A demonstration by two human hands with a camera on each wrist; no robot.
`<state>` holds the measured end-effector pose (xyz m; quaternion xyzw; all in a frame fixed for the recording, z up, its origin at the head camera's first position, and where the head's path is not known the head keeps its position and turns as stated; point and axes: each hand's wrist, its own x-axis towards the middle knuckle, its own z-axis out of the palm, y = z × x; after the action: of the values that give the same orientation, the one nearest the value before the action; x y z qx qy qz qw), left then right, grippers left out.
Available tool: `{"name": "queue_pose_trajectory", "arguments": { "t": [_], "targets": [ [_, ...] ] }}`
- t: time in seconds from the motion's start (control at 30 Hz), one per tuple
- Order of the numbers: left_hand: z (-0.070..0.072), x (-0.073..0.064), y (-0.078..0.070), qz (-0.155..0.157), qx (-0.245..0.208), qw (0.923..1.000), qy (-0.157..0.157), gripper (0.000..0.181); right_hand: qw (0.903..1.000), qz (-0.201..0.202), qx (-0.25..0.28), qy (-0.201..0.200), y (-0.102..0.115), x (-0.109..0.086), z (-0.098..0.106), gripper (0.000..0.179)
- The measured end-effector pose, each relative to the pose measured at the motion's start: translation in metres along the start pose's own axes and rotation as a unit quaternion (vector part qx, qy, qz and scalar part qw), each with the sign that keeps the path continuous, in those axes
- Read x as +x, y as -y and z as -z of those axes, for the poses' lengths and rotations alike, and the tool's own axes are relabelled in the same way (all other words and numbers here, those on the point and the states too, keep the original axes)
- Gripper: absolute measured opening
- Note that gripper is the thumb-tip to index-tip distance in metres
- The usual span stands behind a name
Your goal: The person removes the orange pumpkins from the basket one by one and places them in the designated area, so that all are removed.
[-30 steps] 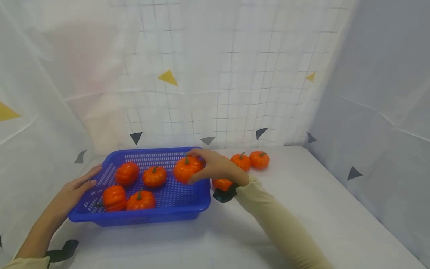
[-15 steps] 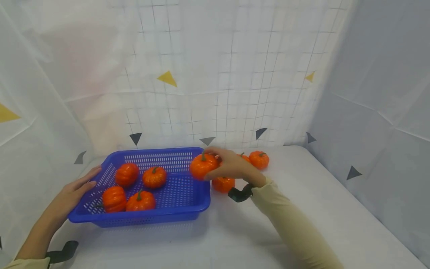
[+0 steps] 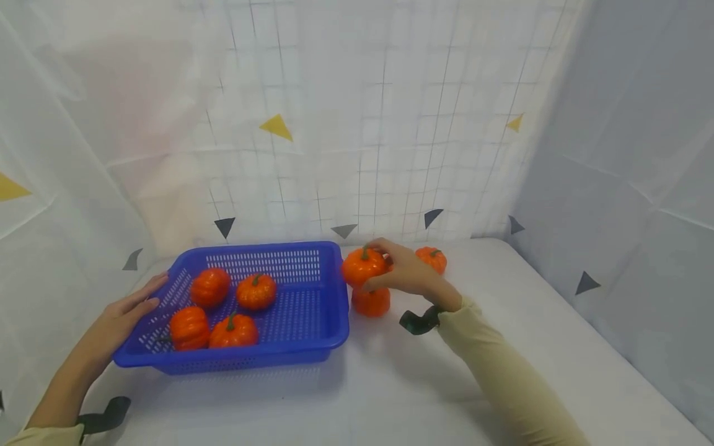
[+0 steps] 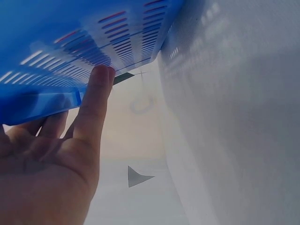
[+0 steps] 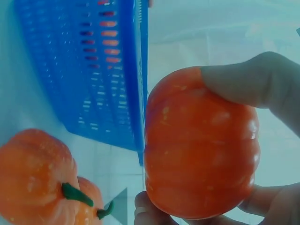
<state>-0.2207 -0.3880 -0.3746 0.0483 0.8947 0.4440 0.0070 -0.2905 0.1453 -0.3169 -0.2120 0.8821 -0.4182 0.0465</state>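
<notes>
In the head view my right hand (image 3: 404, 269) grips a small orange pumpkin (image 3: 362, 266) with a green stem, just right of the blue basket (image 3: 234, 364). The right wrist view shows the thumb on one side of this pumpkin (image 5: 201, 145) and fingertips on the other. My left hand (image 3: 114, 325) rests on the basket's left rim. Its fingers look straight in the left wrist view, one lying against the slotted wall (image 4: 136, 42). Inside the basket are several pumpkins, including a speckled pumpkin (image 3: 256, 292) and a pumpkin (image 3: 234, 332) by the front wall.
On the white table (image 3: 390, 396), one pumpkin (image 3: 372, 302) sits partly under the held one and another pumpkin (image 3: 432, 260) stands farther back. Something orange behind my right hand is mostly hidden. A white sheet wall (image 3: 323, 80) rises behind and a grey wall (image 3: 630, 186) at right.
My right hand has carried its pumpkin rightward from above the basket, past the right rim, to over the table pumpkins. The left hand and basket have stayed put.
</notes>
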Motion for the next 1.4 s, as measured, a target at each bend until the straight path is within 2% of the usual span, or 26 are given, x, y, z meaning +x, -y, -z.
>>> {"name": "queue_pose_trajectory", "arguments": {
  "t": [0.23, 0.57, 0.93, 1.17, 1.4],
  "targets": [
    [-0.001, 0.003, 0.000, -0.011, 0.006, 0.9999, -0.002, 0.066, 0.9999, -0.001, -0.007, -0.007, -0.001, 0.001, 0.006, 0.072],
    [0.000, -0.002, 0.000, 0.010, 0.018, 0.9998, 0.000, 0.069, 0.9998, -0.002, -0.001, -0.021, -0.014, -0.002, 0.018, 0.067],
    [-0.001, 0.000, -0.001, -0.005, 0.007, 1.0000, -0.003, 0.069, 0.9984, -0.039, -0.041, -0.002, -0.038, -0.001, 0.042, 0.064],
    [0.000, 0.000, 0.001, -0.012, 0.005, 0.9999, -0.006, 0.067, 0.9947, -0.083, -0.059, 0.007, -0.051, -0.002, 0.046, 0.065],
    [0.000, 0.001, 0.001, -0.009, 0.005, 0.9999, -0.004, 0.067, 0.9933, -0.095, -0.061, 0.025, -0.063, -0.001, 0.051, 0.064]
  ]
}}
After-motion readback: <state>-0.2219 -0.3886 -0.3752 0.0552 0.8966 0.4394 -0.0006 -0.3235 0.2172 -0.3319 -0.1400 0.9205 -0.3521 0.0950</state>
